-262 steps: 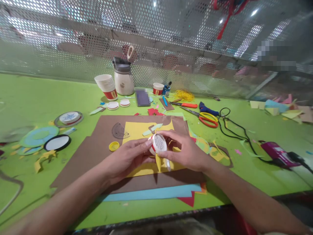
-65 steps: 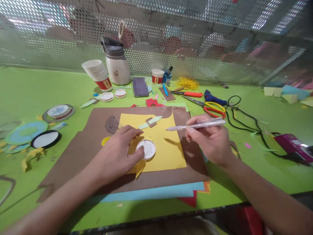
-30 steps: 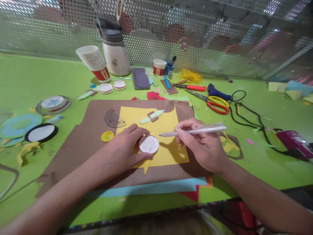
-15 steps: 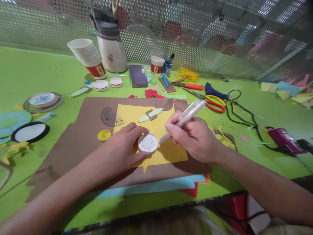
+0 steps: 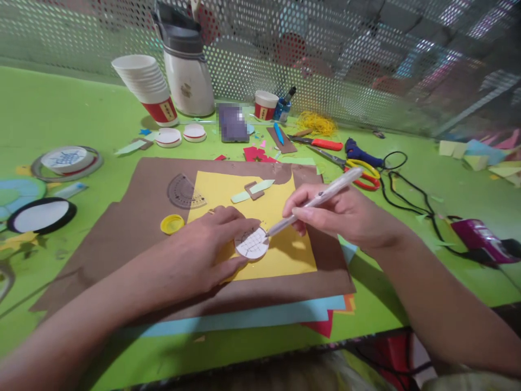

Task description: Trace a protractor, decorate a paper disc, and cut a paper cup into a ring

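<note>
Between the thumb and fingers of my left hand (image 5: 209, 247) sits a small round white disc (image 5: 252, 244) marked with dark grid lines. It rests over a yellow sheet (image 5: 299, 255) on a large brown sheet (image 5: 122, 239). My right hand (image 5: 342, 209) is closed around a pale pen (image 5: 317, 201), whose tip meets the disc's upper right edge. Beyond my left hand, a pale green strip through a brown loop (image 5: 254, 190) lies on the yellow sheet. A clear protractor (image 5: 183, 191) and a yellow round cap (image 5: 172, 224) lie to its left.
Stacked paper cups (image 5: 152, 89), a thermos (image 5: 188, 81) and a phone (image 5: 233, 122) stand or lie at the back. Scissors (image 5: 360, 168), a blue glue gun (image 5: 362, 153) and its black cable are on the right. Tape rolls (image 5: 43, 214) lie left.
The pen tip has moved from beside the disc onto its edge, and the pen leans lower. My left hand has shifted the disc slightly; the yellow point below it no longer shows.
</note>
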Demonstrator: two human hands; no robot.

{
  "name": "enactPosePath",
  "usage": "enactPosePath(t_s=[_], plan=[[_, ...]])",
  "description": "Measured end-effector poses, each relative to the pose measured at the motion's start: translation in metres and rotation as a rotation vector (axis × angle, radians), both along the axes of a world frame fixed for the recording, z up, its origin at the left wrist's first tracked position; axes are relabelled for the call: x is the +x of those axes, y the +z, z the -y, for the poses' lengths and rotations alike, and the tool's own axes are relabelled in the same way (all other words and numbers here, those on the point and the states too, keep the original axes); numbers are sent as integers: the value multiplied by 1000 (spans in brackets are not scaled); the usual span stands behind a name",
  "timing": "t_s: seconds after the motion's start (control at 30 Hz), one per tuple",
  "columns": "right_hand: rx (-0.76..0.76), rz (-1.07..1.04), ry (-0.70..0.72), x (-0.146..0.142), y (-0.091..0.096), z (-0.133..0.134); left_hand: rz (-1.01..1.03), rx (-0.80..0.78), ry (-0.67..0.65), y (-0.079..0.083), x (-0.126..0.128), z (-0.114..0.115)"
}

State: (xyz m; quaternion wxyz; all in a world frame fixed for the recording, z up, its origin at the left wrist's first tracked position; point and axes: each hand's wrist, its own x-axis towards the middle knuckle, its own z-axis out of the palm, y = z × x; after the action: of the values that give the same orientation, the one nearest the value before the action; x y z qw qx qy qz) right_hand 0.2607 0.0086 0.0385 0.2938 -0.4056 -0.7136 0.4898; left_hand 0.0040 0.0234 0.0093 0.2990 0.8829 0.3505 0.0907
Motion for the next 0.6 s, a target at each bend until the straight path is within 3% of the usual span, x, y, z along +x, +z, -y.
enactPosePath(t_s=[0.17, 0.33, 0.6], plan=[[-70, 0, -50, 1, -2, 1, -11, -40, 41, -3, -7, 0], [10, -9, -71, -3, -6, 2, 1, -55, 85, -4, -6, 4], [28, 39, -68, -3, -7, 3, -3, 67, 134, -12, 12, 12]])
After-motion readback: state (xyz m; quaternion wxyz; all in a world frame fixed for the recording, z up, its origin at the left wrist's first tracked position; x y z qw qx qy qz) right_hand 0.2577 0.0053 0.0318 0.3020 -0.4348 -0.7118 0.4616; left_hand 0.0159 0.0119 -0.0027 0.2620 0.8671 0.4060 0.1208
